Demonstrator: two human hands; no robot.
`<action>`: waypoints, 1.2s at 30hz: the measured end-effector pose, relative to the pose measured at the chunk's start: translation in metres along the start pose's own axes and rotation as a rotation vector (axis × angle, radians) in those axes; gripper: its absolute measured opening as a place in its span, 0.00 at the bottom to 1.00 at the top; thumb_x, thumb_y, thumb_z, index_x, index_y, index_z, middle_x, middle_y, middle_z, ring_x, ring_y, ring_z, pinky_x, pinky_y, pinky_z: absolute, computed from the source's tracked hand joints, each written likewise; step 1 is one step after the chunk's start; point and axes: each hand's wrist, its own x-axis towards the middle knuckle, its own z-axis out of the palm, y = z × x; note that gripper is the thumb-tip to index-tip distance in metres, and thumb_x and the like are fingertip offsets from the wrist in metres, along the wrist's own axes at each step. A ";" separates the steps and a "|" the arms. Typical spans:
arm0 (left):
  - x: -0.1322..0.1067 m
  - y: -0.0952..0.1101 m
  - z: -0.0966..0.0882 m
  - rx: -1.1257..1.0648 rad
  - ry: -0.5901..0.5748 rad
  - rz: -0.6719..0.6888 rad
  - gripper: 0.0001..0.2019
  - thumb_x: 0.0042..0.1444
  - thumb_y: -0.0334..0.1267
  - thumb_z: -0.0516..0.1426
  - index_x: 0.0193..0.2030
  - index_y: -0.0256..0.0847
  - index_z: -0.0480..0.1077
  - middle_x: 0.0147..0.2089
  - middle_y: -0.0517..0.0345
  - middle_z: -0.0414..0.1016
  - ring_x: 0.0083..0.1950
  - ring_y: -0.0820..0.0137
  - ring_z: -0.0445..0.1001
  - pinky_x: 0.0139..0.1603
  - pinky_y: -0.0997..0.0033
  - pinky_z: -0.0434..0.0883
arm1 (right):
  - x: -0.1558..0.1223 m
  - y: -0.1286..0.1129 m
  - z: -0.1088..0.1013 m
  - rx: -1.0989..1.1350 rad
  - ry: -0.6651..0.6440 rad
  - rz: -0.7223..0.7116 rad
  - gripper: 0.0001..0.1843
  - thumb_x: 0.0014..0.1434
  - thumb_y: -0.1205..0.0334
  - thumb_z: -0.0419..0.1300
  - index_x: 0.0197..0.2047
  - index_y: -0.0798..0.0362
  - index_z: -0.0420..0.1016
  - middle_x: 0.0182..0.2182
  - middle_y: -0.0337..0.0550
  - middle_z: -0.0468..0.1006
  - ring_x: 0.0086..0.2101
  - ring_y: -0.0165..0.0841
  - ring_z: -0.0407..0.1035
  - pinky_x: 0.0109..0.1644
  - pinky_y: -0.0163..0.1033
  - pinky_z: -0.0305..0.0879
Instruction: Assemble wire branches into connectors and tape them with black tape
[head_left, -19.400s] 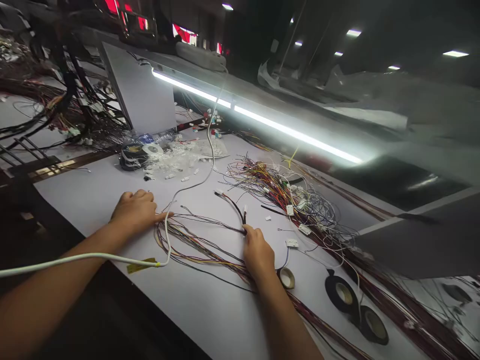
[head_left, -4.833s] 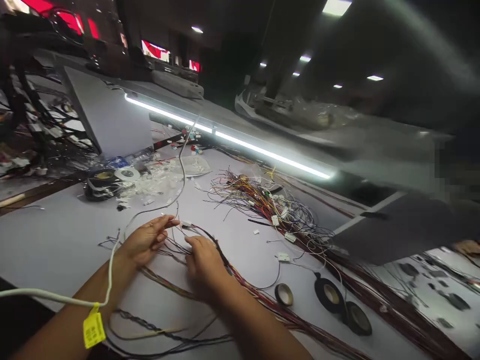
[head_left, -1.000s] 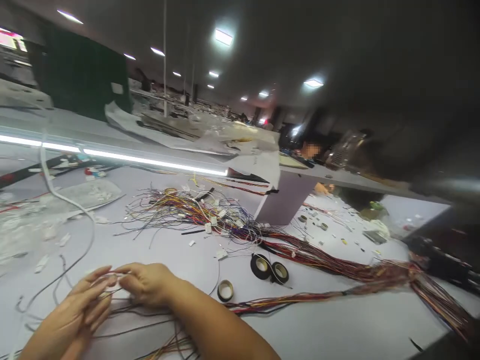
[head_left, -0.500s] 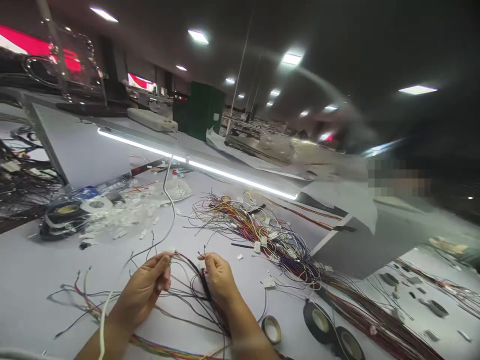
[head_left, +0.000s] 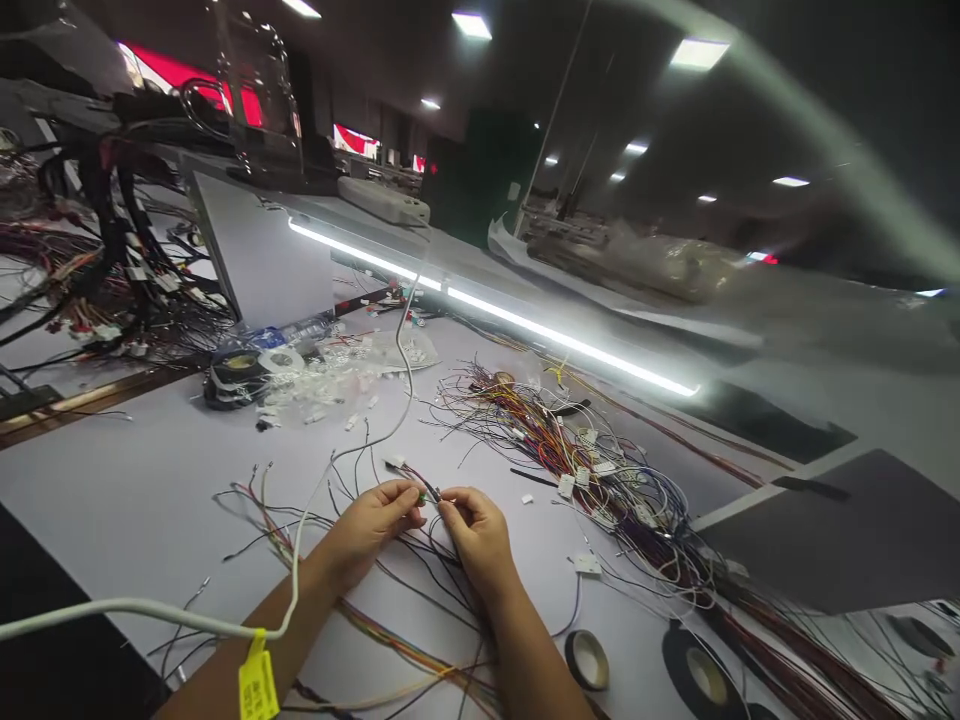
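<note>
My left hand (head_left: 375, 528) is closed, thumb and fingertips pinching a thin wire; a small green bit shows at the fingertips. Close beside it, my right hand (head_left: 478, 540) is closed on a bundle of dark wires (head_left: 427, 484). From that grip the bundle runs up to a small white connector (head_left: 395, 461), which sticks out beyond both hands. More loose dark wires pass beneath my hands and down along the right forearm. My fingers partly hide where the wires meet.
A large pile of coloured wires (head_left: 540, 440) with white connectors lies to the right. Tape rolls (head_left: 586, 660) sit near the right forearm. Bagged parts (head_left: 322, 380) lie at back left. A white cable (head_left: 150, 607) with a yellow tag (head_left: 258, 680) crosses my left arm.
My hands have come together. The white connector, earlier at my left fingertips, now sticks out beyond the hands, while the left fingers pinch near the right hand. The view has swung left.
</note>
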 end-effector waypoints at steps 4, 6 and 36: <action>0.000 -0.002 0.000 0.204 0.014 0.035 0.14 0.52 0.45 0.63 0.44 0.40 0.76 0.40 0.54 0.75 0.39 0.66 0.73 0.47 0.65 0.67 | -0.001 -0.001 0.000 -0.046 -0.020 -0.077 0.07 0.57 0.61 0.60 0.37 0.52 0.78 0.28 0.39 0.72 0.29 0.30 0.66 0.34 0.34 0.62; 0.000 -0.002 0.001 0.237 -0.027 0.054 0.13 0.53 0.45 0.62 0.42 0.40 0.76 0.39 0.54 0.75 0.40 0.66 0.72 0.46 0.66 0.67 | -0.002 -0.002 0.000 -0.055 -0.027 -0.098 0.06 0.57 0.62 0.60 0.36 0.52 0.78 0.26 0.38 0.70 0.28 0.30 0.64 0.33 0.34 0.61; 0.003 -0.006 0.008 -0.085 -0.022 -0.030 0.11 0.54 0.43 0.62 0.39 0.37 0.76 0.32 0.58 0.72 0.33 0.73 0.70 0.40 0.72 0.68 | -0.004 -0.004 0.003 -0.016 0.065 -0.047 0.07 0.58 0.62 0.57 0.29 0.53 0.72 0.25 0.37 0.70 0.28 0.29 0.64 0.33 0.33 0.61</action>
